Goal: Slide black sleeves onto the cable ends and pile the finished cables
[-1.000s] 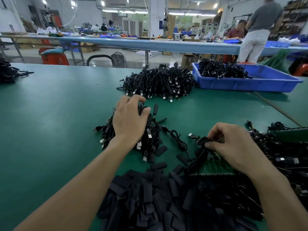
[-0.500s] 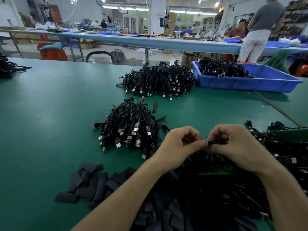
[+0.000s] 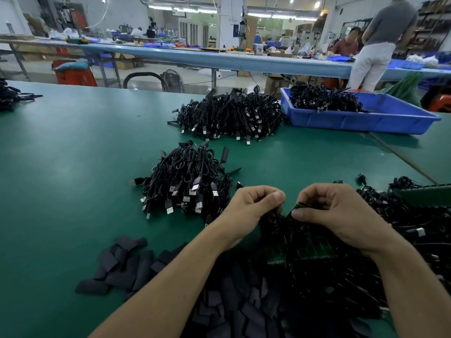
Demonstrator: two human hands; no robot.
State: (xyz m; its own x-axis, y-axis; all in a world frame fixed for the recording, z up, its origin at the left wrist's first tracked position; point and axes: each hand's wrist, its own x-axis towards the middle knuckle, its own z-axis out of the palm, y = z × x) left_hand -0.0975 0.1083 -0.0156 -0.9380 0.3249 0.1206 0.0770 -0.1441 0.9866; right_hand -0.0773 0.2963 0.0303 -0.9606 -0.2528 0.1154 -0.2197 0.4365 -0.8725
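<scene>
My left hand (image 3: 253, 206) and my right hand (image 3: 334, 211) are close together over a heap of black cables with small green boards (image 3: 310, 247). My right hand pinches the end of one green board (image 3: 301, 206) between thumb and fingers. My left hand's fingers are curled and pinch something dark just left of it; what it is stays hidden. Loose flat black sleeves (image 3: 136, 264) lie spread at the front. A pile of coiled black USB cables (image 3: 188, 179) sits just left of my hands.
A larger cable pile (image 3: 231, 115) lies farther back, and a blue tray (image 3: 390, 118) holding more cables stands at the back right. More cables (image 3: 415, 215) crowd the right edge. A small cable heap (image 3: 9, 96) lies far left. People work at a long table behind.
One second ago my left hand rested on the near cable pile; it came back to meet my right hand. Both hands now sit slightly apart, working the cable end.
</scene>
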